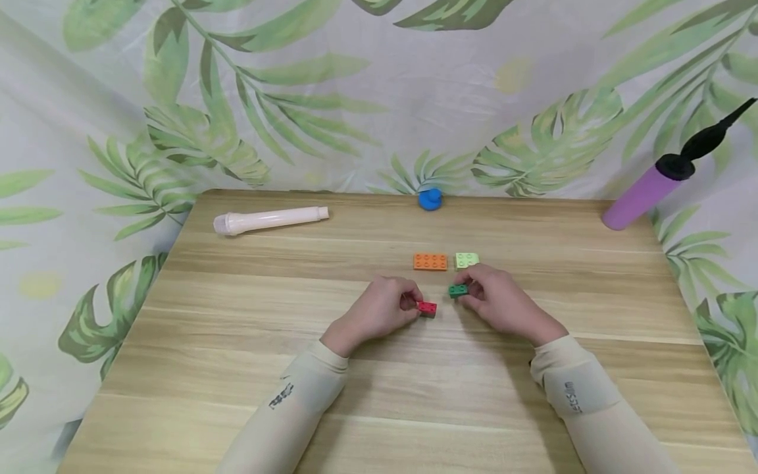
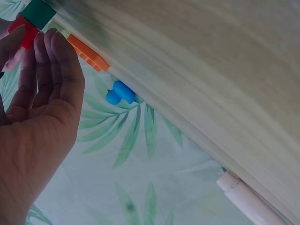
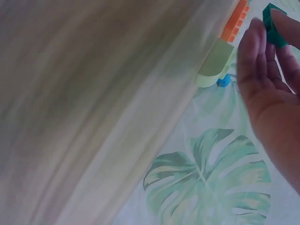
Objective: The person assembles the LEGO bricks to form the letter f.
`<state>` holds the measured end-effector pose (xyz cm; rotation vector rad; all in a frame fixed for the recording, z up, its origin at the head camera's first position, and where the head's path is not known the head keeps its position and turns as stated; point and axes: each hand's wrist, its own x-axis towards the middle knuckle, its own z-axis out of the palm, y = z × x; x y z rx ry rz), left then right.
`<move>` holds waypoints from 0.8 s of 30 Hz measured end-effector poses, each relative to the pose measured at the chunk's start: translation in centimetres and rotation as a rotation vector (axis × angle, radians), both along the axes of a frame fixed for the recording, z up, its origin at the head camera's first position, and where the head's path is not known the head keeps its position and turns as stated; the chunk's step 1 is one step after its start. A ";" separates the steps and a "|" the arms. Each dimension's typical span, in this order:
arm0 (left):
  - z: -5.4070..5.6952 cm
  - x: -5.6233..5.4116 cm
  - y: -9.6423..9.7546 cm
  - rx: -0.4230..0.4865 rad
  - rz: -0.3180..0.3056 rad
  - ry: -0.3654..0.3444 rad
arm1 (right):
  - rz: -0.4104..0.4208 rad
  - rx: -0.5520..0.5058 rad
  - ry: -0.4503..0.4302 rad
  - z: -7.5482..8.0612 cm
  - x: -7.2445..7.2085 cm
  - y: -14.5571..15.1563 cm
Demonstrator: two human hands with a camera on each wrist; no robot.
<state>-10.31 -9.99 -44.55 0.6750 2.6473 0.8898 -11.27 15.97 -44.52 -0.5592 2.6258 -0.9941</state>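
Observation:
In the head view my left hand (image 1: pixel 385 306) pinches a small red building brick (image 1: pixel 427 309) between thumb and fingers. To its right, my right hand (image 1: pixel 503 299) grips a dark green building brick (image 1: pixel 458 291) the same way. The two bricks are a short gap apart in that view. Behind the hands an orange brick (image 1: pixel 430 262) lies studs up on the table. Beside it sits a light green brick (image 1: pixel 466 261), its near edge close to my right fingers. In the right wrist view the light green brick (image 3: pixel 216 63) shows a rounded end.
A blue rubber duck (image 1: pixel 430 199) stands at the table's back edge. A pale pink toy microphone (image 1: pixel 271 220) lies at the back left. At the back right a purple cylinder with a black top (image 1: pixel 642 191) stands on the wooden table (image 1: pixel 249 368). A leaf-patterned cloth (image 1: pixel 414 99) hangs behind.

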 end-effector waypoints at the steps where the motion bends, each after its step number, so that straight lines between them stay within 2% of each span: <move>1: 0.0 0.0 0.0 0.001 -0.001 -0.002 | 0.002 0.014 -0.003 0.0 -0.1 0.1; 11: -0.1 0.1 -0.1 0.010 -0.005 0.001 | 0.005 0.098 -0.020 -0.1 -0.6 0.5; 24: 0.1 0.3 -0.2 0.014 -0.003 0.014 | 0.031 0.162 0.016 -0.5 -0.7 0.5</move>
